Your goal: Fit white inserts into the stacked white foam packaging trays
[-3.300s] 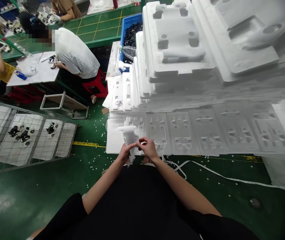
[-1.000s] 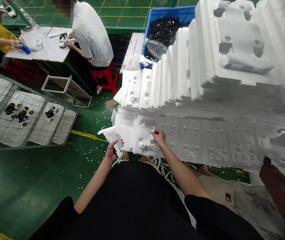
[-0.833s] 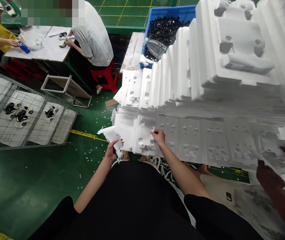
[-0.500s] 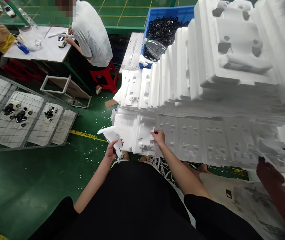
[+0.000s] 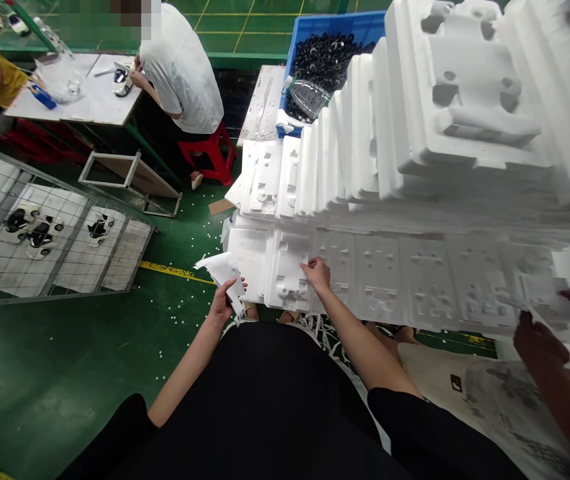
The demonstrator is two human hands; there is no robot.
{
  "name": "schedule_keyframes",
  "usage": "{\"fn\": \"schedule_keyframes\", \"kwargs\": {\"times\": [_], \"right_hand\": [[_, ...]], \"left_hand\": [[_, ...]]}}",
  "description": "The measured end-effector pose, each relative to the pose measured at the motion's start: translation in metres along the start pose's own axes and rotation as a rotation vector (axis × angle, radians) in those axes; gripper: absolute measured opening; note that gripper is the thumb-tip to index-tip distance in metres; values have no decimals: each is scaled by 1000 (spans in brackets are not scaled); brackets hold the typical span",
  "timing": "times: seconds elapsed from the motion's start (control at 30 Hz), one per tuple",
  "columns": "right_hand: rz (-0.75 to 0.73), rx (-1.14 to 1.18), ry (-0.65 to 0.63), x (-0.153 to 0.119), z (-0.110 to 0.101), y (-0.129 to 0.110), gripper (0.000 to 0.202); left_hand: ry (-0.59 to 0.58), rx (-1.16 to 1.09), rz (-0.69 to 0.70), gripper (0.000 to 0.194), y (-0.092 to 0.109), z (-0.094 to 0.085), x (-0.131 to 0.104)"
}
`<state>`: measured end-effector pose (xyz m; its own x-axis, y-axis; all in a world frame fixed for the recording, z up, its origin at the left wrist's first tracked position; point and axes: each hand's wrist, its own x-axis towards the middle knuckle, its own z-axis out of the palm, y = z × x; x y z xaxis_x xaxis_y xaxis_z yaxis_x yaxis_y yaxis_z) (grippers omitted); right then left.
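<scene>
My left hand (image 5: 221, 301) is closed around several white sheets (image 5: 223, 267) with ragged, curling edges, held just left of the foam row. My right hand (image 5: 317, 275) has its fingers pinched together at the right edge of a white foam tray (image 5: 291, 248). Whatever lies between those fingertips is too small to make out. Moulded hollows show in this tray, and a smooth white patch covers its middle. To its right, a line of similar foam trays (image 5: 379, 275) lies flat.
Tall stacked white foam blocks (image 5: 469, 87) rise behind the row. A blue bin (image 5: 292, 60) holds black parts and a plastic bottle (image 5: 309, 98). At right, a co-worker's hands (image 5: 542, 343) hold a white sheet. A wire rack (image 5: 69, 233) with toy cars stands left; people sit beyond.
My hands stay almost where they were. The co-worker's white sheet at the right has shifted and lies flatter over the foam. The person in yellow has raised a hand.
</scene>
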<state>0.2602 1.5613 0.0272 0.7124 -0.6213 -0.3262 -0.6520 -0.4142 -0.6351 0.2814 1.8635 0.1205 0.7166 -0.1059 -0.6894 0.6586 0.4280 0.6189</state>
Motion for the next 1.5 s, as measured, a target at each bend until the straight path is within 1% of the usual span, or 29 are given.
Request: {"fn": "schedule_keyframes", "kwargs": {"times": [0.03,0.07,0.1,0.17,0.23,0.27,0.33,0.47,0.53,0.6,0.7,0.77,0.83,0.87,0.9,0.97,1.0,1.07,1.13,1.2,1.27,1.4,1.5], "right_hand": [[-21,-46,18,-3,-1,-1,34],[-74,-98,34,-7,-1,-3,37],[-164,-149,43,-11,-1,-5,38],[-413,-230,33,-20,2,-10,38],[-631,-298,1,-26,9,-13,47],[-695,-336,-10,-28,14,-14,53],[-742,-413,-34,-28,26,-13,63],[-722,-502,-66,-22,48,-1,72],[-710,-501,-65,-20,53,3,72],[-697,-484,-70,-20,55,3,72],[-701,-411,-78,-21,46,-4,70],[-688,-286,-35,-23,33,-7,66],[-582,-99,52,-27,18,-4,59],[-488,-5,83,-31,11,1,55],[-385,70,87,-35,5,7,52],[-223,142,13,-46,-3,23,46],[-182,144,-48,-52,-5,32,43],[-165,131,-147,-63,-6,46,43],[-180,132,-190,-71,-5,53,40],[-194,131,-208,-73,-4,53,34],[-183,97,-234,-71,-5,47,28],[-110,34,-277,-64,-9,36,19],[-81,42,-312,-62,-9,33,14]], "left_hand": [[0,1,-3,46,0,0,0],[-1,1,-5,46,0,1,0],[-3,2,-7,45,1,1,0],[-4,5,-6,44,1,3,0],[-2,8,-5,44,2,4,-1],[1,9,-6,45,2,4,-1],[4,12,-9,45,4,5,-1],[16,18,-11,45,6,4,-1],[20,17,-6,45,6,3,-1],[18,20,-4,45,6,3,-1],[8,26,-16,45,6,3,0],[-3,29,-23,44,6,3,1],[-28,64,-18,44,5,3,3],[-56,107,-14,43,4,2,4],[-90,160,-15,42,3,2,5],[-169,274,-40,40,-2,4,8],[-209,322,-62,40,-6,7,9],[-280,379,-111,41,-15,14,12],[-369,452,-131,42,-25,23,16],[-465,563,-115,39,-34,32,21],[-532,666,-89,34,-43,39,25],[-569,733,-77,31,-53,47,29],[-584,756,-78,31,-57,48,30]]}}
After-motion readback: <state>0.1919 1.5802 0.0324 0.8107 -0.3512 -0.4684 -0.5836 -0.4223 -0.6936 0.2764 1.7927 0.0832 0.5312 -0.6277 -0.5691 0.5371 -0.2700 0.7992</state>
